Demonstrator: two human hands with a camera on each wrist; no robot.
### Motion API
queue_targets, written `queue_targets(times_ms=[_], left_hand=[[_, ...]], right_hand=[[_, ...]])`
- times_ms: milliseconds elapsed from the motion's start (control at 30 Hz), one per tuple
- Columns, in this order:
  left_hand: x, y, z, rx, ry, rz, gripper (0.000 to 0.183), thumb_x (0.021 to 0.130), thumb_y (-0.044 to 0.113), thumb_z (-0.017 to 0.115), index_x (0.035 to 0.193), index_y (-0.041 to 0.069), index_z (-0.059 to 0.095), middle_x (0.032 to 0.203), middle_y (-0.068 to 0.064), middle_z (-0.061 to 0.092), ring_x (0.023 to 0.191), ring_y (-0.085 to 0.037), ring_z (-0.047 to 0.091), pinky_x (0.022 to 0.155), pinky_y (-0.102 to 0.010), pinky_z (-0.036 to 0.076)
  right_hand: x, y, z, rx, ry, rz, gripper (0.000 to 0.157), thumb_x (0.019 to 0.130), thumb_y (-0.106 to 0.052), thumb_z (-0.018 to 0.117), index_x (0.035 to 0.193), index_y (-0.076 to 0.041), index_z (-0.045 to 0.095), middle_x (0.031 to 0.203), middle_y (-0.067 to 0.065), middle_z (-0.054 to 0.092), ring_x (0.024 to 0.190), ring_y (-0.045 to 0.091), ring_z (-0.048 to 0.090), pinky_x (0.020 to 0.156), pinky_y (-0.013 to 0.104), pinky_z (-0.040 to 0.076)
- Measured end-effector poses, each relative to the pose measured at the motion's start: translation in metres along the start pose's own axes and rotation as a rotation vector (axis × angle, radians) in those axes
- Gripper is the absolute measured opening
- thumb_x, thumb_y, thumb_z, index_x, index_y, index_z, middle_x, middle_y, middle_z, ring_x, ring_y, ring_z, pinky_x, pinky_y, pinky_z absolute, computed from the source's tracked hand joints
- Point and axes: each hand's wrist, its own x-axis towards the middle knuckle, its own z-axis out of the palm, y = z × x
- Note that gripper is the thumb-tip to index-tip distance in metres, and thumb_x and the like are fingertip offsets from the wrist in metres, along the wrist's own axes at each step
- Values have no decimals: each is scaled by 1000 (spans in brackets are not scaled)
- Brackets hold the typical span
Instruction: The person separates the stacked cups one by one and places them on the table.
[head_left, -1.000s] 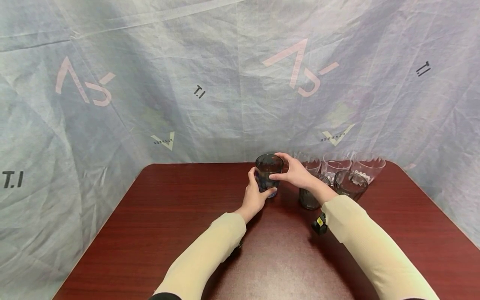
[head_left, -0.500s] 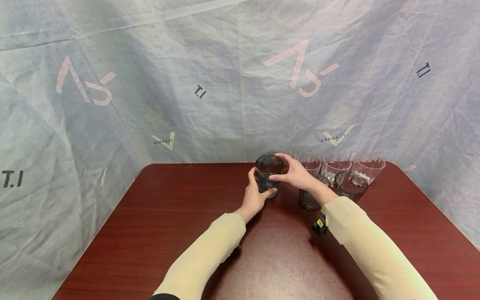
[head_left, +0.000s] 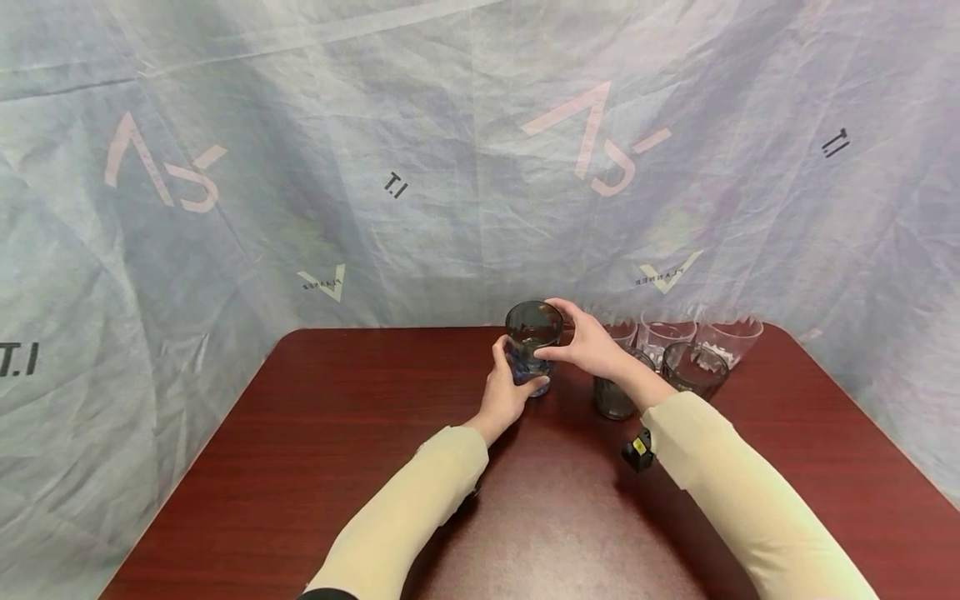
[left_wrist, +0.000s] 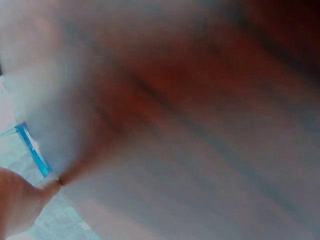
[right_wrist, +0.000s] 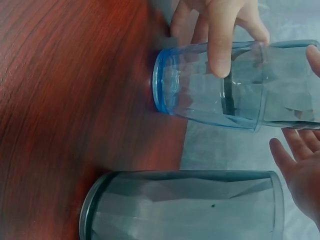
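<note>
A blue-tinted drinking glass stands upright on the table, its lower part circled by my left hand. Partly nested inside it is a smoky grey glass. The grey glass's dark base shows through the blue wall in the right wrist view. My right hand holds the grey glass near its rim, thumb in front and fingers behind. The left wrist view is mostly blurred; a thumb and a bright blue glass edge show at its left.
Right of the hands stand another grey glass and a further grey glass. Behind them are three clear glasses, the rightmost clear glass close to the far right corner. A grey cloth hangs behind the red-brown table.
The grey glass has risen slightly relative to the blue glass, with my right hand still on it. More of the blue glass shows. My left hand keeps its hold; the head view has shifted slightly.
</note>
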Motion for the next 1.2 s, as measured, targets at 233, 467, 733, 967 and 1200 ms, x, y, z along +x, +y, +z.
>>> queue_targets(times_ms=[233,467,733,967,1200], left_hand=[[0,1,1,-1,10,14,87,87,29,75,148,21,13,139,-20,46,129,-30,46,104,-47,37],[0,-1,2,-4,19,36,86,86,26,76,146,23,15,135,-18,50,124,-30,50,101,-46,39],[1,-1,2,2,42,22,87,85,25,78,147,22,18,135,-18,52,123,-31,51,100,-46,40],[1,-2,4,25,56,8,90,83,27,79,148,22,18,136,-19,50,124,-31,51,99,-46,41],[1,-2,6,30,68,8,90,83,27,79,148,23,18,137,-20,50,124,-33,50,99,-48,42]], right_hand=[[-3,-10,-5,70,31,-17,84,80,-21,82,148,-7,34,144,13,43,128,32,45,97,52,41],[-6,-19,-13,122,73,-75,81,81,-13,81,147,-6,34,143,13,45,130,30,42,101,51,38],[-17,-25,-33,174,111,-83,78,83,-9,79,147,-7,34,143,12,45,130,31,43,99,50,41],[-32,-24,-59,162,203,-93,73,83,-2,77,145,-2,37,141,18,47,129,31,44,99,43,43],[-55,-20,-85,144,285,-61,74,82,-2,77,145,-3,38,140,18,49,129,23,46,94,20,42]])
